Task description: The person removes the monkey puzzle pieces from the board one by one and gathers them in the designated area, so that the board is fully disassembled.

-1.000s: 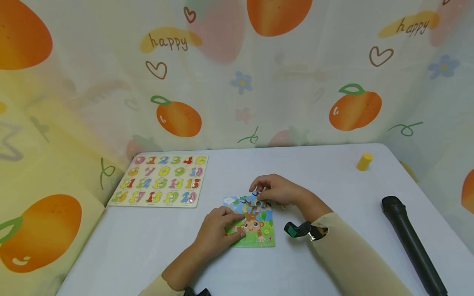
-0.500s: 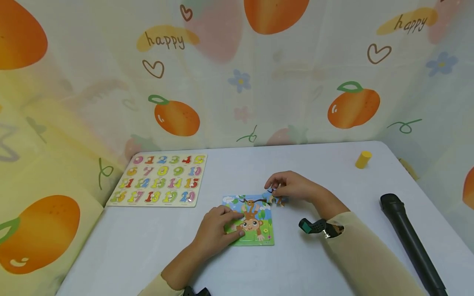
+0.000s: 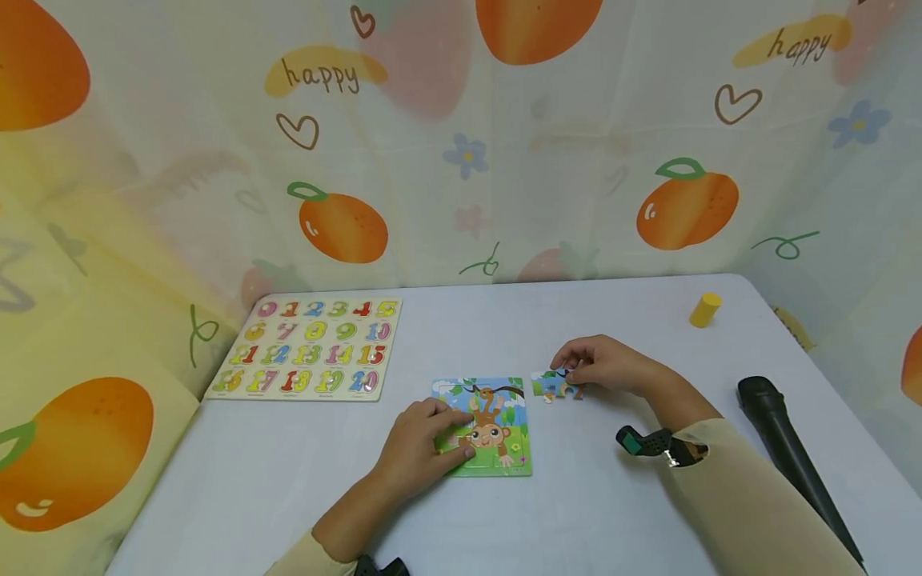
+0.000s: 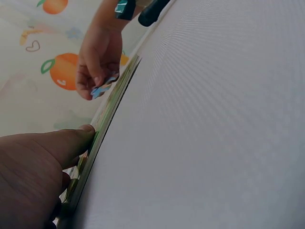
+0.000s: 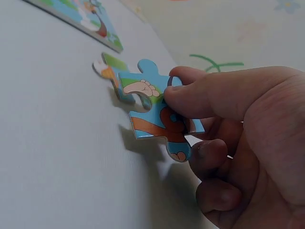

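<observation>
My left hand (image 3: 421, 440) rests on the left side of a monkey jigsaw board (image 3: 515, 460), thumb and fingers stretched over the picture. The left wrist view shows that thumb lying along the board's edge (image 4: 107, 117). Right of the board, my right hand (image 3: 612, 366) pinches a blue puzzle piece (image 5: 147, 119) between thumb and fingers. This piece shows a pale paw and a brown curl, and is tilted above the table. Behind it in the right wrist view is a second puzzle piece (image 5: 114, 71), green, orange and blue, partly hidden.
A number board (image 3: 331, 344) with colourful numerals lies at the back left of the white table (image 3: 612, 528). A yellow cylinder (image 3: 704, 310) stands at the back right. Along the right side lies a long black microphone-like stick (image 3: 788, 448). A fruit-patterned cloth (image 3: 547, 184) hangs behind.
My right hand has moved right, from the board's upper right corner to beside it, with the puzzle piece in its pinch. The left hand has stayed on the board.
</observation>
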Available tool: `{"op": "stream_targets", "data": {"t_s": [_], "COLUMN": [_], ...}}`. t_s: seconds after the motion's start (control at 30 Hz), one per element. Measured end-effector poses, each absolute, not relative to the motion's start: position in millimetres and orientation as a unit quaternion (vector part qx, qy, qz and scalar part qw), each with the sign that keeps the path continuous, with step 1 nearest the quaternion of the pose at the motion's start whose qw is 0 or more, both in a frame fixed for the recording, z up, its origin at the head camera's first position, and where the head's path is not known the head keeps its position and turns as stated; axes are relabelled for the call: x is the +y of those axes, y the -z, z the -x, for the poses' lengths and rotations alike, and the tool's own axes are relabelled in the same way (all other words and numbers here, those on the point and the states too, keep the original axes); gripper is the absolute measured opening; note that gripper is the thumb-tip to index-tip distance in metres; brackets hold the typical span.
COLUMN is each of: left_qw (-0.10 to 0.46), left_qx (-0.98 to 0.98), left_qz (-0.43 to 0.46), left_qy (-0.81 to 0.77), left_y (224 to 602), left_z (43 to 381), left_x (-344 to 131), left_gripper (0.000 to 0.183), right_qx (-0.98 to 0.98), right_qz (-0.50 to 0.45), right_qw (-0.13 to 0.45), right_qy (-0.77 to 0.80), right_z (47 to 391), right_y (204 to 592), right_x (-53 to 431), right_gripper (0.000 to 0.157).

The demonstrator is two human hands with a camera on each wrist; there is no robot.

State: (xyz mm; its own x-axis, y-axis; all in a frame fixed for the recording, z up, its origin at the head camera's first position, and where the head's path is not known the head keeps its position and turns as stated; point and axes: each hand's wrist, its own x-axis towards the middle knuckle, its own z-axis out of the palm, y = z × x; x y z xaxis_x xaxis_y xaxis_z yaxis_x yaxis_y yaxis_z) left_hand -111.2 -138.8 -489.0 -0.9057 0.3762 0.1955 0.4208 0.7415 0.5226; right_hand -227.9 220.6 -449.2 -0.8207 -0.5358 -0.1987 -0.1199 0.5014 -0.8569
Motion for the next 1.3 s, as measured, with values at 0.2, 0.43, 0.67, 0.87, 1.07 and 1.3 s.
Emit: {"op": "stream_targets", "data": {"t_s": [0.2,0.43,0.67,0.87,1.07,1.3], "left_qw": [0.044,0.047,0.045,0.045,0.044,0.043], "left_qx": [-0.933,-0.932,-0.932,-0.932,-0.933,-0.934], "left_qz": [0.218,0.219,0.217,0.217,0.216,0.216], "left_qy": [0.285,0.283,0.285,0.286,0.285,0.282], "left_y": [490.7,491.7,491.8,492.0,492.0,491.3], "left_z": [111.4,111.9,111.4,111.6,111.7,111.0], "left_x": [-139.3,-139.8,-140.0,-140.0,-140.0,-139.8], "left_gripper": [0.042,0.043,0.042,0.043,0.043,0.042], "right_qx": [0.841,0.852,0.869,0.877,0.886,0.888], "right_qz": [0.188,0.183,0.178,0.166,0.171,0.181], "right_qw": [0.23,0.215,0.199,0.187,0.163,0.154], "right_qy": [0.453,0.441,0.418,0.411,0.398,0.393], "right_z": [227.8,226.0,224.6,224.1,222.3,221.1], "right_y": [453.0,452.2,455.0,459.2,462.8,463.8], "right_x": [236.7,238.7,235.2,235.0,235.0,236.0], "right_gripper": [0.022,0.023,0.021,0.021,0.022,0.023]}}
